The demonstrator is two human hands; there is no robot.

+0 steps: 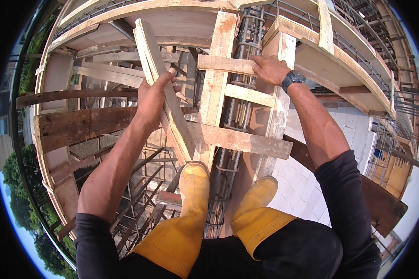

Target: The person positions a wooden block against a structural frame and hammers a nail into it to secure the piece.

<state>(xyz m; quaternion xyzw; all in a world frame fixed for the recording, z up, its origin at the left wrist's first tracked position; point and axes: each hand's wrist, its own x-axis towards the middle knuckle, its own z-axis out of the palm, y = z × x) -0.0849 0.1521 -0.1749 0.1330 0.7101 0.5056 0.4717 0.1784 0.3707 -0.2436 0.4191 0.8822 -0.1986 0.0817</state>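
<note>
My left hand (pixel 151 102) is wrapped round a long, thick timber (pixel 149 51). It slants from the far left down towards the toe of my left boot. My right hand (pixel 271 69), with a dark watch at the wrist, has its fingers closed over the right end of a short wooden batten (pixel 223 64). This batten lies across the beam formwork, from the left form board (pixel 222 35) towards the right one. Nearer me, a second short batten (pixel 250 95) and a wider crosspiece (pixel 246 141) also span the formwork.
Steel reinforcement bars (pixel 230 116) run down the gap between the form boards. My yellow boots (pixel 194 186) stand on either side of it. Open space crossed by props and planks (pixel 79 125) drops away at left. A pale blockwork surface (pixel 307 172) lies lower at right.
</note>
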